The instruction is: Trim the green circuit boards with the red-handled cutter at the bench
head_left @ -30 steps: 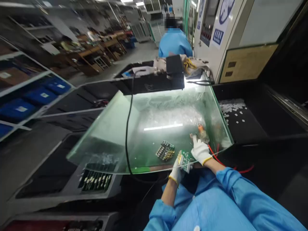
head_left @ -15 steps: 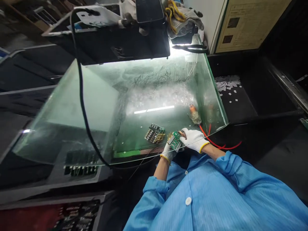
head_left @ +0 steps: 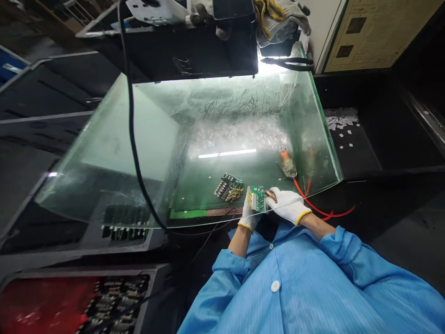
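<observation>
My left hand, in a white knit glove with a yellow cuff, grips a green circuit board near the front edge of the glass enclosure. My right hand, gloved the same way, pinches a short brown tool against the board's right side. I cannot make out the tool's tip or kind. Just left of my hands, inside the enclosure, lies a group of circuit boards with gold-coloured metal tabs. Behind my right hand rests an orange-tipped, wrapped object with a red hose.
A glass enclosure surrounds the lit work surface. A black cable hangs across its left side. More boards stand in a tray at left, above a red-lined tray. White scraps lie at right.
The view has shifted, so the scene sits further right. The board in my left hand has turned to a more upright angle. Both hands keep their hold.
</observation>
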`<state>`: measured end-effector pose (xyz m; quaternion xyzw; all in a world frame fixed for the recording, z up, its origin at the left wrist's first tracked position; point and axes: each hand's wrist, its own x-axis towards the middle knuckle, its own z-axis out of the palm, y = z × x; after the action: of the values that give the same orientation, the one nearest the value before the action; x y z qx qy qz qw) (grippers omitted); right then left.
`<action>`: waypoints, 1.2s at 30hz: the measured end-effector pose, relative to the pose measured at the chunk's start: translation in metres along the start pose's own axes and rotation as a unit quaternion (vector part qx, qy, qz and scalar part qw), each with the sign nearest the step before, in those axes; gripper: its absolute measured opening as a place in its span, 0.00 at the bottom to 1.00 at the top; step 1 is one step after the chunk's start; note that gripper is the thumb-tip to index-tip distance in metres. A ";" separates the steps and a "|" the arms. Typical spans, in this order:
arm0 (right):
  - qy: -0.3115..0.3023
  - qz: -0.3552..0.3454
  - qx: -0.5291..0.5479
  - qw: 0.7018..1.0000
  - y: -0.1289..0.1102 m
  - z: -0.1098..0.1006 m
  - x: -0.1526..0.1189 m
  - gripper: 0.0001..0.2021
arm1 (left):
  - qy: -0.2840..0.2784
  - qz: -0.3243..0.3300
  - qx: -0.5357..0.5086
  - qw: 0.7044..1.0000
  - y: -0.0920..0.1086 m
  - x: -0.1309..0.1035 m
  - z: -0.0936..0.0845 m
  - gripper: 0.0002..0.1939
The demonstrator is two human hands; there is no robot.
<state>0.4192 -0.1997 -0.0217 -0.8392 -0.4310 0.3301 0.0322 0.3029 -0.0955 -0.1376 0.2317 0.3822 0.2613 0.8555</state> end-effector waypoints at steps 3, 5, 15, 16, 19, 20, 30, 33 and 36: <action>-0.019 -0.007 -0.003 1.000 -0.004 0.001 -0.005 0.23 | 0.046 0.021 -0.036 0.998 -0.010 0.000 0.007 0.23; -0.023 -0.011 0.001 1.000 -0.008 0.001 -0.006 0.23 | 0.073 0.049 -0.034 0.996 -0.016 0.000 0.011 0.23; -0.036 -0.008 0.012 0.999 -0.011 -0.003 -0.005 0.26 | 0.087 0.048 -0.033 0.995 -0.018 0.001 0.013 0.24; -0.035 -0.010 0.009 0.999 -0.011 -0.003 -0.005 0.25 | 0.086 0.055 -0.033 0.994 -0.019 0.001 0.013 0.24; -0.028 -0.013 -0.003 1.000 -0.011 -0.002 -0.005 0.24 | 0.082 0.065 -0.026 0.994 -0.019 0.000 0.013 0.25; -0.028 -0.012 -0.002 1.000 -0.010 -0.002 -0.005 0.24 | 0.081 0.065 -0.023 0.994 -0.019 0.000 0.013 0.26; -0.025 -0.009 0.003 1.000 -0.006 0.000 -0.002 0.24 | 0.069 0.072 0.004 0.995 -0.022 0.000 0.009 0.26; -0.040 0.000 0.027 0.999 -0.003 0.000 -0.001 0.25 | 0.073 0.078 0.004 0.994 -0.021 0.000 0.011 0.26; -0.035 0.011 0.027 0.999 -0.002 0.000 -0.006 0.25 | 0.076 0.061 -0.022 0.995 -0.019 -0.002 0.015 0.26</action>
<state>0.4154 -0.2028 -0.0183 -0.8304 -0.4139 0.3713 0.0364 0.3190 -0.1142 -0.1387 0.2150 0.4256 0.3381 0.8114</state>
